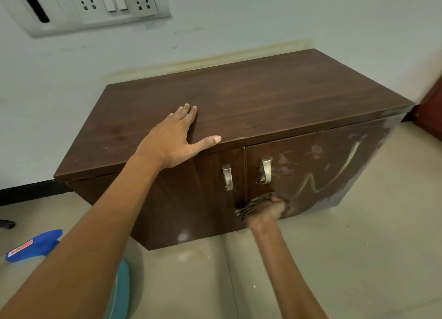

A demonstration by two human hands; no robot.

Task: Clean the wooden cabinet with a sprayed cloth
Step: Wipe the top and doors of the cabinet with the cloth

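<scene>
Cabinet front under wiping: one hand braced on top, one low on the right door.

The wooden cabinet [263, 98] stands on the floor against the wall. The left hand [171, 142] lies flat on the cabinet top near its front edge, fingers straight and together, thumb spread out along that edge. The right hand [269, 212], motion-blurred, grips a dark cloth [254, 202] bunched in its fingers and pressed to the cabinet's right door [323, 175], low down, just beside the seam between the doors and below the right handle [266, 170]. Pale smears and a zigzag streak mark that door. A blue spray bottle [33, 245] lies on the floor left of the cabinet, well apart from both hands.
</scene>
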